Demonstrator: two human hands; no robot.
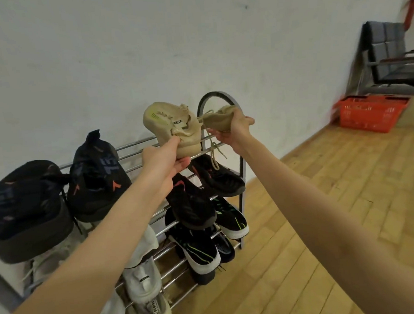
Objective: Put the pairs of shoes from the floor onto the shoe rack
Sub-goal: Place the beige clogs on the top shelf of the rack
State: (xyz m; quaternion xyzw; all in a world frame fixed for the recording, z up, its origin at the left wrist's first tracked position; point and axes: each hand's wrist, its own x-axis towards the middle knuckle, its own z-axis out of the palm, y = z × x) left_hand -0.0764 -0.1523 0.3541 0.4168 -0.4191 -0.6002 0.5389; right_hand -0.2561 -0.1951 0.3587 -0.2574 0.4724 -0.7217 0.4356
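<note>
Head view, late stage of stocking the shoe rack (218, 99). The left hand (163, 160) holds one beige shoe (172, 125), its fingers (175, 140) closed on the shoe's opening and the palm under its sole; the shoe hovers over the right end of the top rail, tipped toe-up toward the wall. The right hand (234, 130) grips the second beige shoe (219, 119) of the pair, fingers wrapped around it, just right of the first, near the rack's arched side frame, with a loose lace (215, 153) dangling below. Neither beige shoe rests on the rack yet.

Already placed: two dark shoes with orange marks (97, 174) on the left part of the top tier; a black pair with red marks (192, 202) on the next tier at the right; black shoes with green stripes (200, 253) lower down; pale grey-white shoes (143, 271) on the near lower left, partly hidden by the left forearm.

The visible wooden floor (327, 209) carries no shoes; a red basket (369, 113) and a chair (395, 55) stand far right. As a judgement, the task appears nearly complete: setting this pair on the free right end of the top tier remains, though floor outside the view cannot be checked.
</note>
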